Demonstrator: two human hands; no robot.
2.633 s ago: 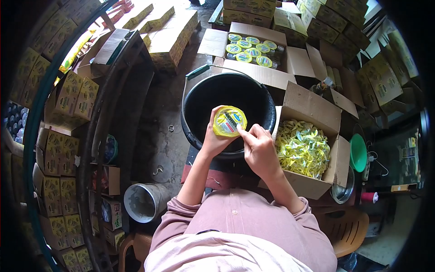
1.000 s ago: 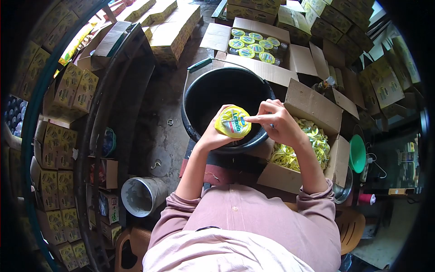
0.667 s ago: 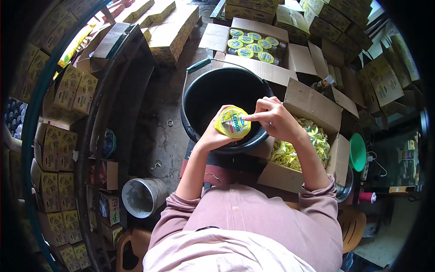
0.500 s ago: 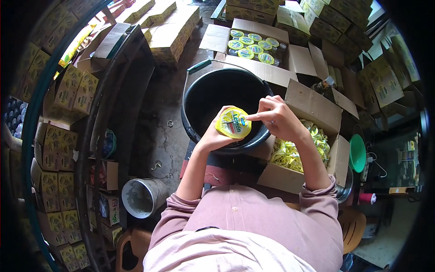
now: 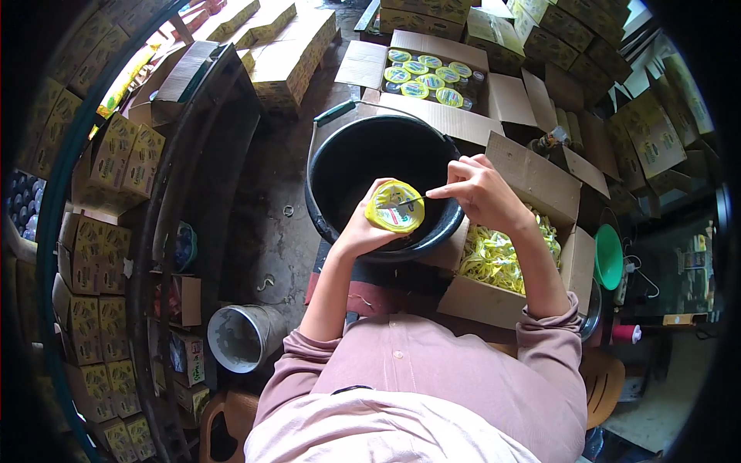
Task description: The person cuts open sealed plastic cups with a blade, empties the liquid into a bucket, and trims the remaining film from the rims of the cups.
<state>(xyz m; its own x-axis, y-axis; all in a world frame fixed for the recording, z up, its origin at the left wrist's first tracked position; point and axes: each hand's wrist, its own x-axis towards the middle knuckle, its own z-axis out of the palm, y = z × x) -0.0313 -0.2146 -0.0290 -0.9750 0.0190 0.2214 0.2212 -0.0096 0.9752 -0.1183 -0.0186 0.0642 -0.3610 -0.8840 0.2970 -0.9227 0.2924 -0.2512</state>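
Note:
My left hand [image 5: 361, 228] is wrapped around a cup with a yellow-rimmed printed lid [image 5: 397, 221], its top tilted up toward me. Between the thumb and fingers of my right hand [image 5: 480, 188] is a thin dark pointed tool [image 5: 413, 200]; its exact kind is too small to make out. The tool lies across the lid, its tip near the middle. Under both hands stands a large black bucket [image 5: 332, 166], its inside dark. Just below my right forearm an open carton [image 5: 494, 302] holds a heap of yellow and white strips [image 5: 505, 258].
Beyond the bucket, an open carton [image 5: 444, 116] holds several yellow-lidded cups [image 5: 414, 90]. A pale bucket [image 5: 233, 339] leans on the floor at left. Stacked printed cartons [image 5: 100, 255] line the left shelf. A green bowl [image 5: 608, 258] and a pink thread spool [image 5: 626, 333] are at right.
The thin tool now shows extended across the lid, where my right fingertip was at its edge before. My right hand has shifted slightly right. The large green lettering no longer shows clearly.

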